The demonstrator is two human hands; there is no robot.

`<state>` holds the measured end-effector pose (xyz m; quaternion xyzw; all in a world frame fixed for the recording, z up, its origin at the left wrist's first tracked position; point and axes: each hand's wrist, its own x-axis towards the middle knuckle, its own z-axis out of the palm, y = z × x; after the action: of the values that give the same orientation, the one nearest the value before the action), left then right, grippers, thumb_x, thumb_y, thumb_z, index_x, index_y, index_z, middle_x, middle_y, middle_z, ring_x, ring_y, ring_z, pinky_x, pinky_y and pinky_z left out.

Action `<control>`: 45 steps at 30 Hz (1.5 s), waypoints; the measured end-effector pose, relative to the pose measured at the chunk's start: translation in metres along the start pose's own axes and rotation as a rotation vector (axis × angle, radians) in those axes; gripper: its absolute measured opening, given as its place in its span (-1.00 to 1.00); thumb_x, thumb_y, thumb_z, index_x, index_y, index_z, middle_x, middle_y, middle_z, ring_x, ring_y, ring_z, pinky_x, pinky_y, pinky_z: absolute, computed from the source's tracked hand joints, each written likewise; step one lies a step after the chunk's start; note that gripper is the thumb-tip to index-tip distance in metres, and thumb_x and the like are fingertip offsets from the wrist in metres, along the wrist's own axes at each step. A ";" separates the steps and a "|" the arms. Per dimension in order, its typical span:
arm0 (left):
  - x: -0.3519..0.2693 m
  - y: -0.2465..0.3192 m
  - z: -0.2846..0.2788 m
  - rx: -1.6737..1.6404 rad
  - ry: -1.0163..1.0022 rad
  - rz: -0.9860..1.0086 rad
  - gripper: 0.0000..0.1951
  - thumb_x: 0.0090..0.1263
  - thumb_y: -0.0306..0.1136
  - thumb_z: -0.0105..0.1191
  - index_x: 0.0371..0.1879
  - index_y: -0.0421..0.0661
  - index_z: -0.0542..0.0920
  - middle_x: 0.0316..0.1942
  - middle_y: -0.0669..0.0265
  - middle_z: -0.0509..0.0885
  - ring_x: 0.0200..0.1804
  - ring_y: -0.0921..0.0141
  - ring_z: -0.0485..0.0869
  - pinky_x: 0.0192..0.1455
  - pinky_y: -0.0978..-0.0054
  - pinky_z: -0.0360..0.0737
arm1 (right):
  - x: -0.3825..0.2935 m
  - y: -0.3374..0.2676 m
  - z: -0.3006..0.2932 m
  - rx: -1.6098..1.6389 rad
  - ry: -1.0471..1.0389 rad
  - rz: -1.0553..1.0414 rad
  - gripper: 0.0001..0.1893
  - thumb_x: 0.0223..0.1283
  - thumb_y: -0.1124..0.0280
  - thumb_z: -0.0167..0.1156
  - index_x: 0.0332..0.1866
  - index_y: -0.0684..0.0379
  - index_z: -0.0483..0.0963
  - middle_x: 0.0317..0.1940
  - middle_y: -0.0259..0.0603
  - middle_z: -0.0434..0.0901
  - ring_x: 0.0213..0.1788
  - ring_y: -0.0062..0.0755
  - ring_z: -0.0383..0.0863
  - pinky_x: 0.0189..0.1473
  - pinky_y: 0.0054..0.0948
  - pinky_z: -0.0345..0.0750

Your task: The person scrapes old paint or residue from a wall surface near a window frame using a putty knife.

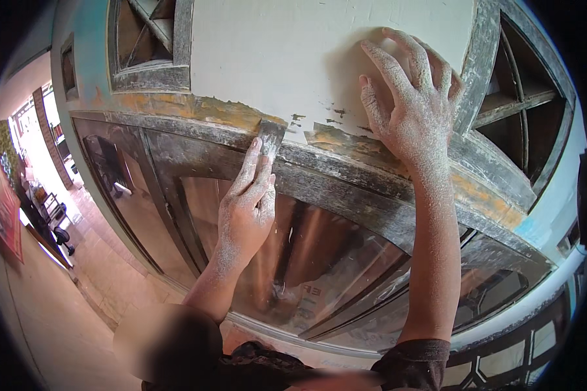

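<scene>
My left hand, dusted with white powder, grips a flat metal scraper blade. The blade's far end meets the lower edge of the white wall surface, where a strip of rough ochre wall lies bare. My right hand, heavily coated in white dust, rests on the white wall with its fingers spread and holds nothing. Just below the strip runs a worn dark wooden frame with flaking pale paint. More chipped patches lie between the hands.
Wooden vent frames with crossed bars stand at the upper left and upper right. Glass panes fill the frame below. Beyond the left side lie a tiled floor and a bright doorway. A blurred round shape is near my left elbow.
</scene>
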<state>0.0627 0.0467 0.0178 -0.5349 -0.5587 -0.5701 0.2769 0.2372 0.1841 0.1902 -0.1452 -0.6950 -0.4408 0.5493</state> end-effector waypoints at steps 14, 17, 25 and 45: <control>-0.006 -0.007 0.011 -0.038 0.031 0.021 -0.62 0.50 -0.65 0.15 0.28 -0.33 0.64 0.47 -0.13 0.51 0.46 0.04 0.56 0.40 0.30 0.60 | 0.001 0.002 0.000 0.024 0.044 0.001 -0.60 0.30 0.12 0.37 0.25 -0.30 0.62 0.40 -0.42 0.50 0.43 -0.21 0.46 0.45 0.12 0.26; -0.005 -0.010 0.010 -0.021 0.033 0.039 -0.62 0.50 -0.65 0.16 0.29 -0.33 0.64 0.46 -0.12 0.51 0.46 0.06 0.57 0.40 0.30 0.61 | 0.001 -0.001 0.000 0.023 0.040 0.005 -0.59 0.29 0.12 0.38 0.25 -0.29 0.63 0.40 -0.42 0.50 0.42 -0.21 0.47 0.45 0.12 0.26; -0.003 -0.009 0.009 -0.018 0.024 0.023 -0.63 0.50 -0.65 0.16 0.27 -0.33 0.65 0.47 -0.14 0.50 0.47 0.04 0.56 0.39 0.31 0.61 | 0.001 -0.002 -0.002 0.013 0.019 0.014 -0.60 0.29 0.12 0.37 0.24 -0.27 0.63 0.39 -0.45 0.49 0.41 -0.22 0.46 0.45 0.13 0.27; 0.001 -0.005 0.011 -0.022 0.042 0.005 -0.63 0.48 -0.66 0.17 0.25 -0.35 0.65 0.47 -0.14 0.50 0.44 0.02 0.59 0.39 0.28 0.61 | 0.000 0.000 0.000 0.013 0.009 0.016 -0.60 0.32 0.10 0.34 0.26 -0.30 0.62 0.41 -0.38 0.49 0.43 -0.15 0.43 0.47 0.15 0.25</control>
<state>0.0612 0.0588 0.0150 -0.5274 -0.5449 -0.5867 0.2840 0.2377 0.1840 0.1902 -0.1450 -0.6940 -0.4327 0.5569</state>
